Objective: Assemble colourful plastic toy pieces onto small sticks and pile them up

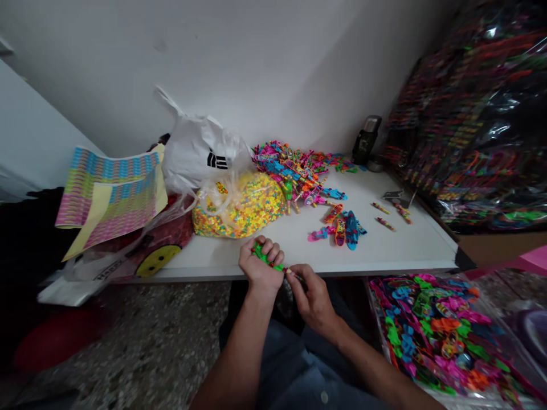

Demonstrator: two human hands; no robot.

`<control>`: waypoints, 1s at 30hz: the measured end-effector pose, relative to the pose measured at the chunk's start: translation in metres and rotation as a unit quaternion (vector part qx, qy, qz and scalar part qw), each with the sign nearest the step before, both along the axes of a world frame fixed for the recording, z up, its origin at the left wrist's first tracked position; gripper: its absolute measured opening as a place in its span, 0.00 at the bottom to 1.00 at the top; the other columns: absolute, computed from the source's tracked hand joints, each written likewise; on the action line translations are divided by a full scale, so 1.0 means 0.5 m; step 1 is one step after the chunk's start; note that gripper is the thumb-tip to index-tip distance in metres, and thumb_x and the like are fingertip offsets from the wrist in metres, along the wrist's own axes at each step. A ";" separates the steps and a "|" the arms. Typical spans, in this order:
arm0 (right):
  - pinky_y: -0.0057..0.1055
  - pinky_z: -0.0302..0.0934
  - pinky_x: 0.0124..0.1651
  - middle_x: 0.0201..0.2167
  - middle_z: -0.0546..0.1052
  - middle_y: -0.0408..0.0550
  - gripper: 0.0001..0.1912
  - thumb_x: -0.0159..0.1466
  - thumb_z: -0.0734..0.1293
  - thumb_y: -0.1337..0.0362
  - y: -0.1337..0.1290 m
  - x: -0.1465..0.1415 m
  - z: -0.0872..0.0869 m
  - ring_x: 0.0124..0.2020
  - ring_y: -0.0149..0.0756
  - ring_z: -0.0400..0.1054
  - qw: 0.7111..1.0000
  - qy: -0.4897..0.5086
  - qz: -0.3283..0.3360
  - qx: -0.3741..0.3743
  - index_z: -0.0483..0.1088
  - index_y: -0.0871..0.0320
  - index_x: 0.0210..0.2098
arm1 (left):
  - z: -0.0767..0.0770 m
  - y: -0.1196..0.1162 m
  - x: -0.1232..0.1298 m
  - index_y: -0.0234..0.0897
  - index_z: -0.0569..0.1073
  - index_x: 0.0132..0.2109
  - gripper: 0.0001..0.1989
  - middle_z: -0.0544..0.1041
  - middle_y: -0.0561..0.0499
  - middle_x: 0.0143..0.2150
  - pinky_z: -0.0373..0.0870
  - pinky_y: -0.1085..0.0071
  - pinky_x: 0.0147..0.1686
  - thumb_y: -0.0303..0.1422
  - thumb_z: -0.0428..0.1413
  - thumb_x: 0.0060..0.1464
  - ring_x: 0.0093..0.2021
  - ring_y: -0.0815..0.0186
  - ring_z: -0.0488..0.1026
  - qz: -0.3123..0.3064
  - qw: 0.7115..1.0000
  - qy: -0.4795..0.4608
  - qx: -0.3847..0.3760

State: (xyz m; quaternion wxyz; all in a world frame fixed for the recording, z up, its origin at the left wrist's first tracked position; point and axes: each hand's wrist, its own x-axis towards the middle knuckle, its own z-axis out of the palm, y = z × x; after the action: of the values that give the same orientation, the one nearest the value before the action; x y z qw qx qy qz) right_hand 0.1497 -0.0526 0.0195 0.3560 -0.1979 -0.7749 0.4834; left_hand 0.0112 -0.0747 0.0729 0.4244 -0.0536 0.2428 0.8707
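My left hand (pixel 264 267) is wrapped round a bright green plastic piece (pixel 267 257) at the front edge of the white table (pixel 239 257). Close beside it, my right hand (pixel 311 293) pinches a small striped stick (pixel 290 273) that touches the lower end of the green piece. Behind my hands lies a clear bag of yellow and multicoloured beads (pixel 252 208). Orange and blue sandal-shaped pieces (pixel 341 230) sit on the table to the right, in front of a large colourful pile of similar pieces (pixel 290 165).
A white plastic bag (pixel 200 151) and printed sticker sheets (pixel 115 193) are at the left. Small striped sticks (pixel 385 224) and a dark thermos (pixel 366 139) stand or lie right. Bagged toys (pixel 470 131) rise at far right; an open bag of toys (pixel 444 330) is below the table.
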 end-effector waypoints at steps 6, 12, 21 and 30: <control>0.32 0.58 0.41 0.36 0.68 0.49 0.09 0.69 0.59 0.71 0.003 0.004 -0.030 0.37 0.35 0.62 0.992 0.009 -0.012 0.127 0.63 0.57 0.49 | -0.003 0.009 0.016 0.36 0.58 0.30 0.08 0.48 0.58 0.21 0.40 0.73 0.17 0.34 0.48 0.53 0.16 0.74 0.47 0.032 0.997 -0.050 -0.039; 0.32 0.58 0.41 0.36 0.67 0.49 0.09 0.69 0.58 0.73 0.005 0.007 -0.039 0.37 0.35 0.60 0.991 0.013 0.004 0.130 0.61 0.57 0.48 | -0.008 0.013 0.029 0.36 0.57 0.30 0.09 0.46 0.58 0.21 0.38 0.73 0.17 0.35 0.48 0.55 0.16 0.74 0.46 0.036 0.996 -0.053 -0.054; 0.31 0.60 0.42 0.38 0.69 0.49 0.06 0.70 0.58 0.68 0.017 0.011 -0.021 0.38 0.33 0.63 0.996 -0.001 0.000 0.084 0.63 0.58 0.46 | -0.006 0.033 0.021 0.35 0.58 0.29 0.11 0.50 0.58 0.20 0.43 0.74 0.16 0.34 0.45 0.58 0.16 0.73 0.50 0.008 0.997 -0.060 -0.044; 0.27 0.56 0.56 0.52 0.70 0.56 0.23 0.72 0.58 0.58 0.413 -0.069 0.183 0.50 0.30 0.64 0.955 -0.092 -0.188 0.208 0.59 0.71 0.58 | -0.041 0.163 -0.007 0.38 0.74 0.49 0.26 0.71 0.45 0.50 0.66 0.69 0.40 0.44 0.66 0.44 0.43 0.62 0.70 -0.023 0.907 0.363 -0.210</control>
State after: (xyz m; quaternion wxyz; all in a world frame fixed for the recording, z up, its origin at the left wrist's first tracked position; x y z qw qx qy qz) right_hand 0.1154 0.1541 0.1110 0.4004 -0.3053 -0.8366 0.2156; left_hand 0.0075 0.0068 0.0523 0.3060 0.1837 0.5587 0.7486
